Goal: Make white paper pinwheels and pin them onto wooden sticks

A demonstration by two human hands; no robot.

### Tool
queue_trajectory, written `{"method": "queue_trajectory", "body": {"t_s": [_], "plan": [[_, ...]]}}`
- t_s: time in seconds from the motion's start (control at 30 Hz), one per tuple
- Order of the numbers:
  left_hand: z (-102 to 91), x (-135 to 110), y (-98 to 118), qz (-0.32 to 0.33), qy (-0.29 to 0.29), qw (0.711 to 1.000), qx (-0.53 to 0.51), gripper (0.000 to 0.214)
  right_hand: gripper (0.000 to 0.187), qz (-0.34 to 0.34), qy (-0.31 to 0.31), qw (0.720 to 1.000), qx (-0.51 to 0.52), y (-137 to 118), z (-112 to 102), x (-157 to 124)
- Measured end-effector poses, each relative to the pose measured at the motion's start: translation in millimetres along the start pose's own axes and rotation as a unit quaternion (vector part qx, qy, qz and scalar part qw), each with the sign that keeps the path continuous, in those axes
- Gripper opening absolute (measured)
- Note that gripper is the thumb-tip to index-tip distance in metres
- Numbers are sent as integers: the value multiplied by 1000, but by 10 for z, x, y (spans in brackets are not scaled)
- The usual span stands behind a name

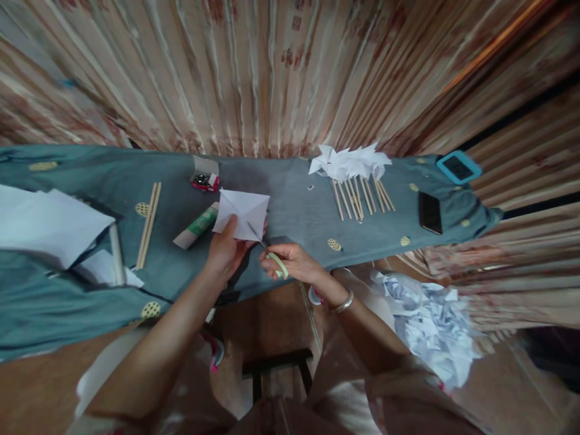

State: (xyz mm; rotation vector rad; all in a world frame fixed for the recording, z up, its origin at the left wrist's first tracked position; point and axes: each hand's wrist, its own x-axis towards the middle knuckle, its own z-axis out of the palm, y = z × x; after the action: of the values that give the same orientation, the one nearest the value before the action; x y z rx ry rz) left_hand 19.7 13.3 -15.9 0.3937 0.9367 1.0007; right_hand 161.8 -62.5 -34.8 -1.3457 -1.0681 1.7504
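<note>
My left hand [225,249] pinches the near corner of a square white paper [242,211] and holds it above the grey-blue tablecloth [290,205]. My right hand [292,263] grips pale green-handled scissors [276,261], whose blades reach into the paper's lower right side. A green and white glue stick [196,226] lies just left of the paper. A small red and white box [205,176] stands behind it.
Several finished white paper pinwheels on wooden sticks [356,181] lie at the right. Two loose sticks [148,225] and white sheets [45,223] are at the left. A black phone [430,212] and a blue-cased device [458,167] sit far right. Crumpled paper scraps [430,326] pile by my right side.
</note>
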Motion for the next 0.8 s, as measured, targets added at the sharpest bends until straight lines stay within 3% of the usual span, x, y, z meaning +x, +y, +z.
{"method": "queue_trajectory", "body": {"t_s": [0.33,0.6,0.8], "plan": [[-12,48,-10,13,-1,1000,10,29,56,-21,-6,1000,3,-8,-15,7],[53,36,12,17,2,999,44,26,45,-26,0,1000,-3,89,-48,56],[48,52,-21,23,-4,999,41,28,50,-22,1,1000,7,28,-18,30]]}}
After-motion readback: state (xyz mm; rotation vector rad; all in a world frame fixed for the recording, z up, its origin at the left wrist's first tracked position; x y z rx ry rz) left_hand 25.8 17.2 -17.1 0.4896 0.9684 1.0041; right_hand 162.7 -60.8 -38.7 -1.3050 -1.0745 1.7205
